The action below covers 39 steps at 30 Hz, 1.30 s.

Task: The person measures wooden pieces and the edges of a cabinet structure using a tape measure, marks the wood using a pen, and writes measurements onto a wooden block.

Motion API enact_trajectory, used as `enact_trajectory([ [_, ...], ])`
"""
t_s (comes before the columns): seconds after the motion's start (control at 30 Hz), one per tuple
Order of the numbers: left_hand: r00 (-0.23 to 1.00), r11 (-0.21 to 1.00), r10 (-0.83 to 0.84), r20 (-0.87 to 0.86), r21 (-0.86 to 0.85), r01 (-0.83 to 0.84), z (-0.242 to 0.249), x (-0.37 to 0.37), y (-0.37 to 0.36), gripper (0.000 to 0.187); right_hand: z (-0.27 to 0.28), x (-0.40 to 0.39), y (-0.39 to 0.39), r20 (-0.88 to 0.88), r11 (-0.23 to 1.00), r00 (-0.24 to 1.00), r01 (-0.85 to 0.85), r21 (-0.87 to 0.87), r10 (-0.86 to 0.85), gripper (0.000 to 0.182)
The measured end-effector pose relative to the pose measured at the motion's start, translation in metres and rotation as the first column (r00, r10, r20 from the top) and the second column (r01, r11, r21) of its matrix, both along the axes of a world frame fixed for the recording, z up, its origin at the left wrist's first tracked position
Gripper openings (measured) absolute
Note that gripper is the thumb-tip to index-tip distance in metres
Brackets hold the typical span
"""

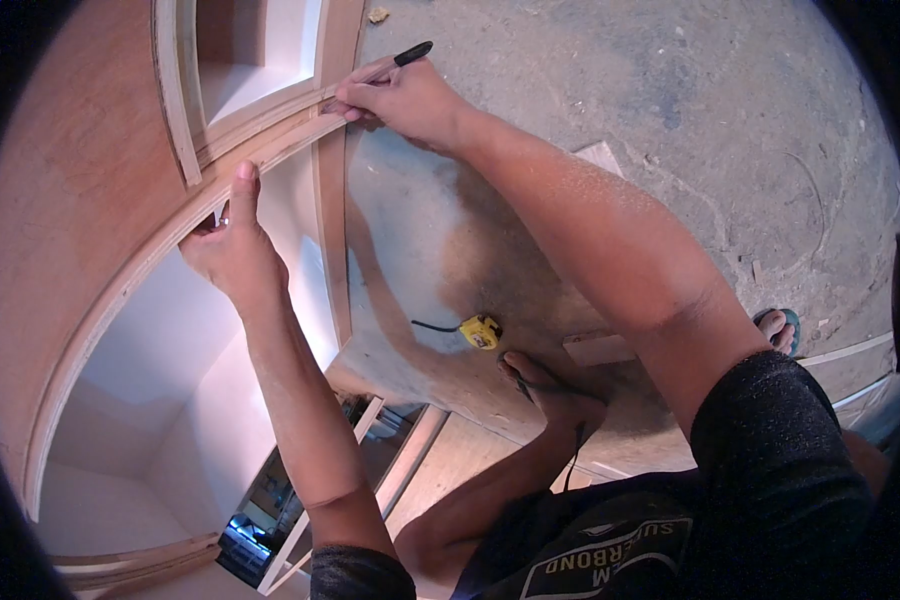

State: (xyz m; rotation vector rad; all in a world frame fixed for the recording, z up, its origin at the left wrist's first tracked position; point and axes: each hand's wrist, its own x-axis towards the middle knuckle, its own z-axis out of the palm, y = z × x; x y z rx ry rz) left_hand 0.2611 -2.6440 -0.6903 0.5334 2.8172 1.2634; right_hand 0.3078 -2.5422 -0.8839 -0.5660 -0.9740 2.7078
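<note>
My right hand (400, 103) is closed round a pen (395, 63) with a black cap, its fingertips at the wooden edge of the cabinet frame. Lower left, my left hand (238, 240) grips a wooden strip (130, 272) from below, thumb on its near face and fingers behind it, partly hidden. Along the front of the wooden cabinet (80, 150) this strip runs between an upper opening and a lower one. The pen's tip is hidden by my right fingers.
A yellow tape measure (481, 331) lies on the concrete floor (610, 60) beside my sandalled foot. Pieces of wood (598, 349) lie near it. Below the left arm are a wooden frame (415, 455) and a pale panel.
</note>
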Motion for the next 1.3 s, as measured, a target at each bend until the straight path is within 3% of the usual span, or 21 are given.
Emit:
enact_trajectory([
  [0.2, 1.000, 1.000, -0.019, -0.005, 0.021, 0.019, 0.000, 0.001, 0.001, 0.054, -0.008, -0.007, -0.007, -0.028, 0.996, 0.996, 0.080, -0.040, -0.082, 0.023],
  [0.3, 1.000, 1.000, -0.009, 0.028, -0.030, 0.010, 0.002, -0.003, -0.004, 0.061, -0.003, -0.005, -0.004, 0.022, 0.996, 1.000, -0.016, -0.091, 0.018, 0.020],
  [0.4, 0.996, 0.998, -0.021, -0.090, -0.053, 0.016, 0.002, 0.000, -0.002, 0.048, 0.010, 0.004, 0.008, 0.091, 0.985, 0.996, 0.021, -0.169, -0.005, 0.018],
  [0.47, 1.000, 0.998, 0.011, 0.020, -0.056, -0.010, 0.006, -0.004, -0.016, 0.040, 0.016, 0.019, 0.021, 0.121, 0.982, 0.990, 0.092, -0.163, -0.072, 0.017],
  [0.53, 0.996, 0.999, -0.044, 0.082, -0.025, 0.046, 0.010, 0.001, -0.036, 0.032, 0.028, 0.047, 0.027, 0.215, 0.972, 0.960, 0.208, -0.112, -0.180, 0.019],
  [0.6, 0.969, 0.993, -0.100, 0.227, -0.039, 0.112, 0.022, 0.023, -0.051, 0.033, 0.041, 0.087, 0.037, 0.257, 0.998, 0.964, 0.059, 0.021, -0.063, 0.022],
  [0.63, 0.946, 0.988, -0.129, 0.298, -0.044, 0.149, 0.031, 0.035, -0.060, 0.034, 0.043, 0.102, 0.030, 0.255, 0.984, 0.960, 0.074, 0.160, -0.114, 0.020],
  [0.7, 0.885, 0.989, -0.077, 0.458, -0.075, 0.125, 0.049, 0.052, -0.084, 0.036, 0.047, 0.124, 0.009, 0.243, 0.896, 0.954, 0.051, 0.442, -0.174, 0.020],
  [0.77, 0.815, 0.994, -0.042, 0.578, -0.061, 0.095, 0.060, 0.064, -0.115, 0.038, 0.059, 0.146, -0.010, 0.240, 0.715, 0.952, -0.032, 0.698, -0.191, 0.019],
  [0.87, 0.705, 1.000, -0.009, 0.709, 0.011, 0.002, 0.057, 0.078, -0.185, 0.043, 0.078, 0.172, -0.044, 0.124, 0.590, 0.988, -0.046, 0.806, -0.092, 0.019],
  [0.93, 0.611, 0.995, 0.010, 0.791, 0.051, -0.082, 0.046, 0.093, -0.228, 0.045, 0.070, 0.195, -0.080, 0.102, 0.423, 0.988, -0.143, 0.895, 0.120, 0.022],
  [1.0, 0.508, 0.977, 0.020, 0.861, 0.091, -0.193, 0.034, 0.110, -0.263, 0.044, 0.089, 0.218, -0.107, 0.343, 0.176, 0.818, -0.463, 0.868, 0.461, 0.033],
  [1.07, 0.412, 0.958, 0.029, 0.911, 0.093, -0.271, 0.011, 0.121, -0.299, 0.044, 0.087, 0.242, -0.142, 0.474, -0.072, 0.690, -0.525, 0.848, 0.547, 0.045],
  [1.2, 0.282, 0.947, 0.090, 0.955, 0.006, -0.322, -0.045, 0.132, -0.356, 0.046, 0.093, 0.254, -0.177, 0.616, -0.221, 0.570, -0.611, 0.760, 0.544, 0.054],
  [1.3, 0.247, 0.947, 0.184, 0.951, -0.104, -0.303, -0.085, 0.140, -0.398, 0.049, 0.054, 0.256, -0.208, 0.607, -0.244, 0.665, -0.562, 0.791, 0.436, 0.054],
])
